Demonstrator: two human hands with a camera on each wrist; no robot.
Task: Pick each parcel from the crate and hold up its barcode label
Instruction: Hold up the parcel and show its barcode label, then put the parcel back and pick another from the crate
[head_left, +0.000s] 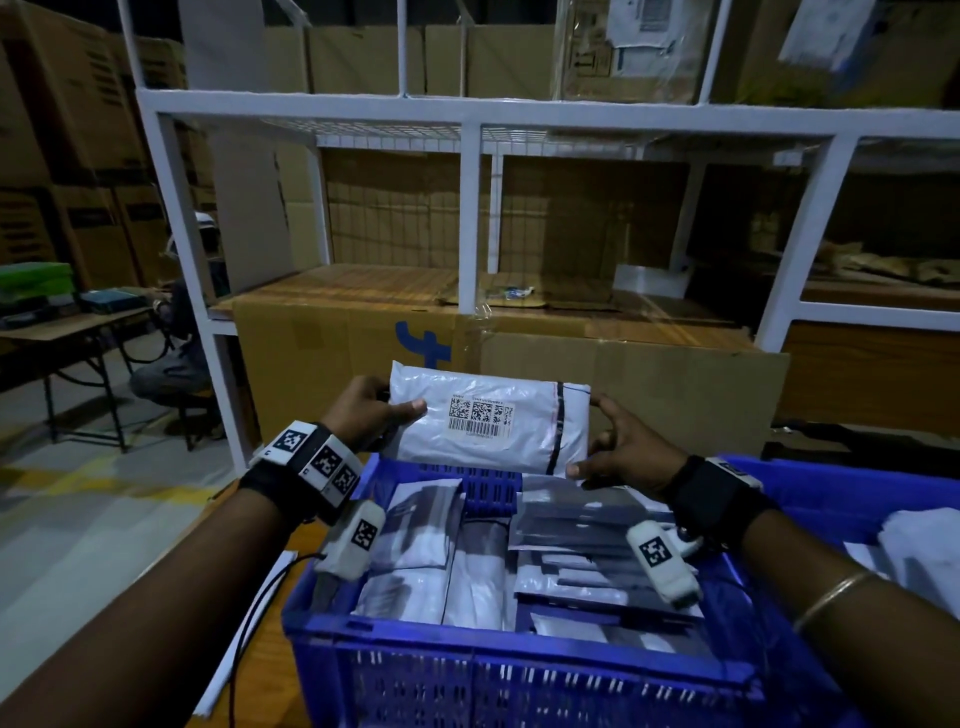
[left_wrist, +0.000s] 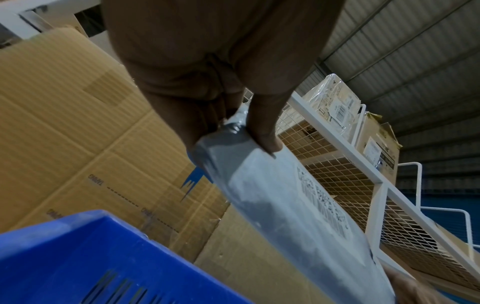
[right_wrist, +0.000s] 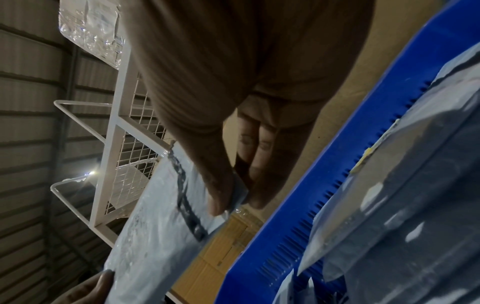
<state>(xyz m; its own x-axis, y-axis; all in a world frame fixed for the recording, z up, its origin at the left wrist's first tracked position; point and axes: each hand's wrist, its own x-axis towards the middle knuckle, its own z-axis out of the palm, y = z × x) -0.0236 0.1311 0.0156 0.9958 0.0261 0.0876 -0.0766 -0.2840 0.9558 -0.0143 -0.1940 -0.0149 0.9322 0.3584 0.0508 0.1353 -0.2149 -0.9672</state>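
Before white wire shelving (head_left: 467, 111) stacked with cardboard boxes, both hands, left hand (head_left: 371, 413) and right hand (head_left: 626, 457), pinch a white plastic mailer parcel (head_left: 488, 423) by its ends above the blue slotted plastic crate (head_left: 519, 675), keeping its barcode label (head_left: 480, 414) facing up, readable.

The scene is seen by the head view from above and behind the blue crate (head_left: 519, 670), faced forward and down toward the white rack (head_left: 467, 218) beyond it. The crate's rim is viewed from close below by each wrist camera, aimed upward along the hand. The white parcel (head_left: 488, 421) held above the crate's far rim is shared by all three views.
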